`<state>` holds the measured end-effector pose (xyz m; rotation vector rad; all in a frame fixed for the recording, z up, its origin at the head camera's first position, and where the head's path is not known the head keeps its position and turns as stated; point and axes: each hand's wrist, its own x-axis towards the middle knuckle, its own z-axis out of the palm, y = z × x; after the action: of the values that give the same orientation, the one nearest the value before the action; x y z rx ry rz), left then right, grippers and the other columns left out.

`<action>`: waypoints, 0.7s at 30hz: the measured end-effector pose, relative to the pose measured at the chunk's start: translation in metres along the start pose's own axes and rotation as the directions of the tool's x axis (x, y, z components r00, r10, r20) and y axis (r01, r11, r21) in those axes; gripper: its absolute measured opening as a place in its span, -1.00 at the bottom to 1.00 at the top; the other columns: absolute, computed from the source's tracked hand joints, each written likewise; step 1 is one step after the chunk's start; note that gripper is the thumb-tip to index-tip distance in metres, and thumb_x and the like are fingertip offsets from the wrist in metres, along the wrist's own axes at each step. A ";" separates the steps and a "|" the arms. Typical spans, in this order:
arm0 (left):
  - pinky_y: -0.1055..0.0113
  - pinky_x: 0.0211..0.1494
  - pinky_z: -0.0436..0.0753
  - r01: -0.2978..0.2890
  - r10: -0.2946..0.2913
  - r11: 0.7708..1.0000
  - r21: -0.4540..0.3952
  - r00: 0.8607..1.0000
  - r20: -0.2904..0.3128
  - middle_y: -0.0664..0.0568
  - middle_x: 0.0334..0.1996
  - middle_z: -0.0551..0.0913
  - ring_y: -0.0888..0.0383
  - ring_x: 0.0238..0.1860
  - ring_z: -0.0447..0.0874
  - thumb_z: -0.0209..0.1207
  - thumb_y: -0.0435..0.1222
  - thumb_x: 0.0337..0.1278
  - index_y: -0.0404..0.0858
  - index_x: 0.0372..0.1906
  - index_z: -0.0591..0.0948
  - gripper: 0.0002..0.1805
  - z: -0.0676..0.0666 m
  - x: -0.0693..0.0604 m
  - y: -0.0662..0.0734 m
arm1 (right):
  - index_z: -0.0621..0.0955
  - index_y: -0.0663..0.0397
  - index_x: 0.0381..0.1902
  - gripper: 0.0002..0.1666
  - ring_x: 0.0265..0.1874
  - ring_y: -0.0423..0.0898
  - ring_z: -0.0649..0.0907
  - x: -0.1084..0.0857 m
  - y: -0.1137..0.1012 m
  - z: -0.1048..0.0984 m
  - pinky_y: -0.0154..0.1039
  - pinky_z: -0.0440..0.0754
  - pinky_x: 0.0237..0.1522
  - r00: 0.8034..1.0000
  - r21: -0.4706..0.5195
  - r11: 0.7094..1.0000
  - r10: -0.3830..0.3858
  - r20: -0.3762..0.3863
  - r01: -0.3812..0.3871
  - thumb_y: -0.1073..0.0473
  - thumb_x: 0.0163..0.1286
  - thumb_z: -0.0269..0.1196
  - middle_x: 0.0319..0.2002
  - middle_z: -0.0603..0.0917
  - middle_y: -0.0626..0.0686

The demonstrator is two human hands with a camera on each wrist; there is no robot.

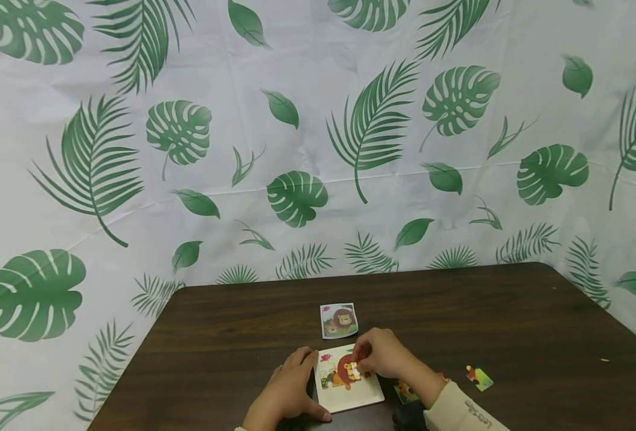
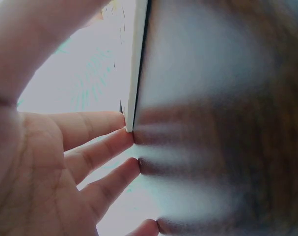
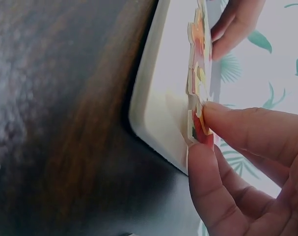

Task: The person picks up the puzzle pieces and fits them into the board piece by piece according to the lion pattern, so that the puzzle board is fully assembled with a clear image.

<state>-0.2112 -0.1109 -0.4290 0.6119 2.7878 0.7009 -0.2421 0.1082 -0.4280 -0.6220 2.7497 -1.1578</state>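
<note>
A cream puzzle board (image 1: 350, 402) lies on the table, partly filled with joined pieces that show a lion (image 1: 345, 366). My left hand (image 1: 291, 386) rests at the board's left side, fingers spread and fairly straight. In the left wrist view, some of its fingertips (image 2: 117, 119) touch the board's edge (image 2: 137, 64) and others rest on the table. Over the right part of the picture, my right hand (image 1: 385, 353) pinches a red and orange puzzle piece (image 3: 202, 129) between thumb and finger, close against the laid pieces. The fingers hide part of that piece.
Behind the board lies a picture card (image 1: 339, 321) with a lion on it. Loose puzzle pieces (image 1: 479, 378) lie to the right, and another piece (image 1: 406, 392) is partly under my right forearm. A leaf-patterned cloth (image 1: 307, 137) hangs behind the dark wooden table (image 1: 232, 335).
</note>
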 end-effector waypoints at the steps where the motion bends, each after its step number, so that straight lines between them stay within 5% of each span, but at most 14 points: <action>1: -0.30 0.08 0.23 -0.001 0.001 1.000 0.000 1.000 -0.001 -0.21 0.24 0.24 -0.22 0.26 0.14 0.51 0.07 -0.55 -0.32 0.29 0.29 0.13 0.000 0.000 0.000 | 0.62 0.06 -0.59 -0.81 -0.65 -0.21 0.48 0.000 0.000 0.000 -0.31 0.47 -0.63 1.000 -0.003 1.000 -0.003 -0.002 0.003 0.43 -0.05 0.39 -0.66 0.54 -0.15; 11: -0.30 0.08 0.23 0.001 -0.001 1.000 -0.001 1.000 -0.005 -0.21 0.25 0.23 -0.21 0.26 0.14 0.51 0.07 -0.55 -0.31 0.29 0.30 0.13 0.004 0.000 -0.001 | 0.60 0.07 -0.63 -0.78 -0.63 -0.22 0.47 -0.003 -0.002 0.004 -0.30 0.44 -0.60 0.999 -0.050 0.998 -0.043 -0.025 0.041 0.44 -0.18 0.40 -0.67 0.52 -0.16; 21: -0.30 0.09 0.22 0.003 -0.003 1.000 -0.004 1.000 -0.001 -0.22 0.25 0.23 -0.21 0.27 0.13 0.51 0.07 -0.55 -0.32 0.29 0.30 0.14 0.004 0.000 -0.001 | 0.58 0.06 -0.66 -0.76 -0.65 -0.20 0.44 -0.001 -0.003 0.006 -0.31 0.40 -0.64 0.999 -0.069 0.998 -0.002 -0.037 -0.001 0.45 -0.20 0.40 -0.70 0.48 -0.14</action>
<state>-0.2105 -0.1106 -0.4328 0.6068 2.7871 0.7071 -0.2383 0.1029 -0.4298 -0.6148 2.8313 -1.0896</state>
